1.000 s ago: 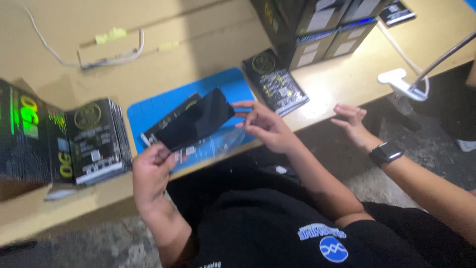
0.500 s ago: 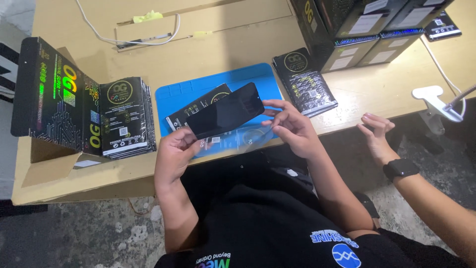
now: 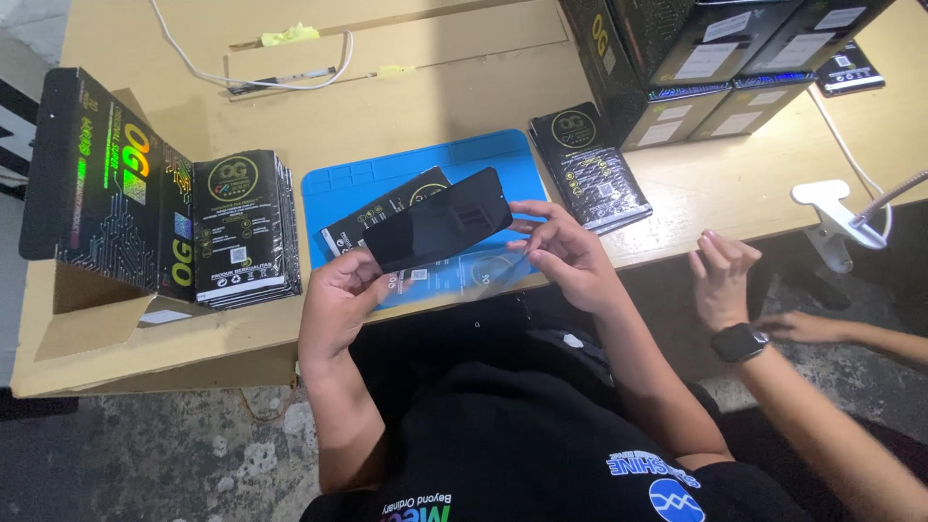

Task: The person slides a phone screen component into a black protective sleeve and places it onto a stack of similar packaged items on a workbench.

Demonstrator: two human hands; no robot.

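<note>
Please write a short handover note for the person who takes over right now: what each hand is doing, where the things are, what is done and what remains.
Left hand: grips the lower left end of the dark glass sheet.
Right hand: fingers at the sheet's right edge.
The sheet is held tilted above the blue mat; a black packet lies on the mat under it.
Done: sheet is off the mat, in both hands.
Left: upright stack of packets at left, more packets right of the mat.
A co-worker's hand rests at the table edge.

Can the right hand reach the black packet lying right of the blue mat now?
Probably yes: the right hand pinches the dark glass panel, and the black packet lies just beyond, nothing between.
</note>
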